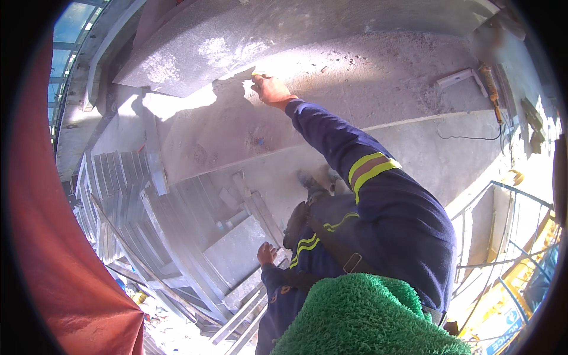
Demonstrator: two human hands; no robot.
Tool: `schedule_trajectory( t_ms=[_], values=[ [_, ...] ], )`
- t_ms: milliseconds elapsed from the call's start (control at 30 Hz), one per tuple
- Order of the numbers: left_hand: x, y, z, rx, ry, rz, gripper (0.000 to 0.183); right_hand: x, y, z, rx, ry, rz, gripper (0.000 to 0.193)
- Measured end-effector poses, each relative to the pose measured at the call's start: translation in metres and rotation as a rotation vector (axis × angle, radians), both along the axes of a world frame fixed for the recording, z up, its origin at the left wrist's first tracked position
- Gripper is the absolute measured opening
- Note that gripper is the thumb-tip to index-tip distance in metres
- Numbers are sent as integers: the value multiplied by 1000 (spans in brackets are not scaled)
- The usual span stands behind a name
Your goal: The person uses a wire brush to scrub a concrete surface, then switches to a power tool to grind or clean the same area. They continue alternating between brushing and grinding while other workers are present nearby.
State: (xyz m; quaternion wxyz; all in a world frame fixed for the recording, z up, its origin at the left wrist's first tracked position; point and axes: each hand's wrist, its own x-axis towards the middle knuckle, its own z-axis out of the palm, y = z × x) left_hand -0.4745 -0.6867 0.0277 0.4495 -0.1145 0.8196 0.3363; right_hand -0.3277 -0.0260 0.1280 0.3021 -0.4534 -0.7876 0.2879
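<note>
My right arm, in a dark blue sleeve with a reflective band, stretches up and forward over a dusty concrete ledge [343, 77]. At its end my right hand [273, 91] is closed on a small yellow thing [258, 74], too small for me to tell its kind. It is beside the sunlit lower edge of a grey wall panel [195, 56] with whitish patches. My left hand [267, 254] hangs low near my waist, its fingers loosely apart with nothing visible in them. Beneath it lie grey boards.
Stacked grey metal frames [118, 183] stand at the left, beside a red sheet [65, 254]. A yellow corded power tool [490, 86] rests at the far right. Metal railings [503, 231] curve along the lower right. Small rubble [352, 60] is scattered on the ledge.
</note>
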Motion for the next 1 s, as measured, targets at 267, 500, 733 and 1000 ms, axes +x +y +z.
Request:
schedule_trajectory(
  t_ms=[267, 500, 733, 1000],
  values=[
    [42, 18, 10, 158, 116, -83, 45, 140, 4, 72, 62, 70, -377, 34],
    [104, -68, -31, -80, -233, -16, 45, 176, 15, 13, 97, -258, -541, 35],
    [95, -51, -9, 10, 109, -21, 43, 56, -3, 49, -14, 123, -143, 32],
    [85, -39, -14, 51, 197, -142, 39, -52, -55, 12, -114, -271, -173, 37]
  ],
)
